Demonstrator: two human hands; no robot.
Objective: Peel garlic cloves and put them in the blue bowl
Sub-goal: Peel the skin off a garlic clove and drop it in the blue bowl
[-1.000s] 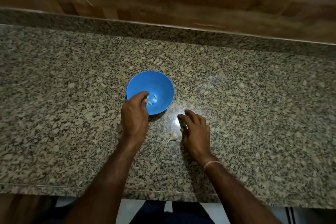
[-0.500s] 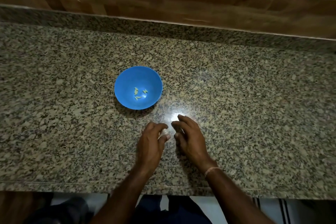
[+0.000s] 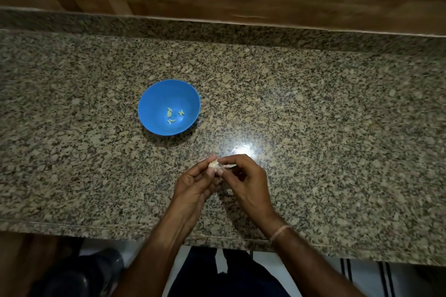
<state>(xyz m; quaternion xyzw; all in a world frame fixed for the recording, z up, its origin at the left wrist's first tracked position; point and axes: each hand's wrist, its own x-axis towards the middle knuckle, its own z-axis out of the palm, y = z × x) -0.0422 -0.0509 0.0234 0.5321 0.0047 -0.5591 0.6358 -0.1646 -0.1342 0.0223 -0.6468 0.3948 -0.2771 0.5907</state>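
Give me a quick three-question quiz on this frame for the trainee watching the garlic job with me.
1. True or false: the blue bowl holds a few small pale pieces.
2. Where is the garlic clove? A: in the bowl. B: pinched between the left hand and the right hand. C: on the floor.
3. Fill in: the bowl stands beyond the hands, toward the person's ____ side.
Key: 1 true; 2 B; 3 left.
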